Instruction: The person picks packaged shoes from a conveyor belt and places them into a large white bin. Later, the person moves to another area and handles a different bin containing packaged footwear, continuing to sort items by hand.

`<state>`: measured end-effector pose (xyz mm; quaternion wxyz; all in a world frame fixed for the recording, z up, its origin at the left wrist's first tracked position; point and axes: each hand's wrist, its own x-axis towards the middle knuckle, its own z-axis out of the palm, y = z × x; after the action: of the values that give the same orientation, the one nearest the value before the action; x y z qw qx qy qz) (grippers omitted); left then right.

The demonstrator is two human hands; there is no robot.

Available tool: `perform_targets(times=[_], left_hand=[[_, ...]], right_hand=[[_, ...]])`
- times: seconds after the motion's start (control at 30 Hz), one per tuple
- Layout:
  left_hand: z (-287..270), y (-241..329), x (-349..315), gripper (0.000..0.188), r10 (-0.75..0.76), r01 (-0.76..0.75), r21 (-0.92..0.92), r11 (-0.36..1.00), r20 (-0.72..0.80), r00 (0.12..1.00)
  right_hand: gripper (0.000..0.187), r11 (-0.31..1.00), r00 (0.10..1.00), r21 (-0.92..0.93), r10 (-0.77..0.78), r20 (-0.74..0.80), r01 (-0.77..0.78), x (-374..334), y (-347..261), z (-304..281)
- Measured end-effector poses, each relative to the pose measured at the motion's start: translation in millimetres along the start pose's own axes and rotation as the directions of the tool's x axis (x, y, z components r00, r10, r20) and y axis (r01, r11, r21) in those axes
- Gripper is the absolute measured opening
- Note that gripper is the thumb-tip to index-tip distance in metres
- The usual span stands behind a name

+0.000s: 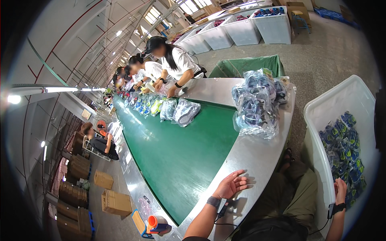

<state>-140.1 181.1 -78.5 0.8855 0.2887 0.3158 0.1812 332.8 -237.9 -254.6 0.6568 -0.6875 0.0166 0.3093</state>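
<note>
My left hand (231,185) rests over the metal edge of the table, palm turned up, fingers loosely bent and apart, nothing in it. Low on the right, my right hand (340,190) is beside the rim of a white bin (311,120); its fingers point up and no object shows in them. Inside that bin lie many blue and lime-green shoes (343,148), which look wrapped in clear plastic. Beyond my left hand, on the metal tabletop (257,154), sits a pile of clear bags of blue and grey shoes (257,102).
A green conveyor belt (177,152) runs away from me, carrying a row of bagged shoes (187,112). Co-workers (177,64) stand along its far side. A green-lined container (249,64) stands behind the table. An orange-and-white cup (157,222) sits near left; cardboard boxes (116,202) lie on the floor.
</note>
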Motion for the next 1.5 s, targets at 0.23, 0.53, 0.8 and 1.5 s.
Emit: perform_targets(times=[0.23,0.53,0.8,1.5], left_hand=[[-0.1,-0.5,0.3,0.052,-0.001,0.001,-0.004,1.000,-0.016,1.000],[-5.6,-2.3,2.5,0.045,-0.001,0.001,-0.025,1.000,-0.014,1.000],[-4.1,-4.1,2.0,0.046,0.012,-0.012,-0.006,1.000,-0.033,0.999],[-55.0,168.3,65.2,0.037,0.300,-0.056,0.560,0.827,-0.355,0.886]], right_hand=[[0.025,1.000,1.000,0.020,-0.001,0.019,0.000,4.2,4.4,-3.8],[0.023,0.998,1.000,0.052,-0.019,0.018,0.018,-2.6,-2.5,3.8],[0.030,1.000,0.999,0.000,-0.018,0.043,0.018,-18.6,-19.6,15.1],[0.017,0.999,0.996,0.038,-0.001,-0.086,0.005,-20.5,-7.7,14.9]])
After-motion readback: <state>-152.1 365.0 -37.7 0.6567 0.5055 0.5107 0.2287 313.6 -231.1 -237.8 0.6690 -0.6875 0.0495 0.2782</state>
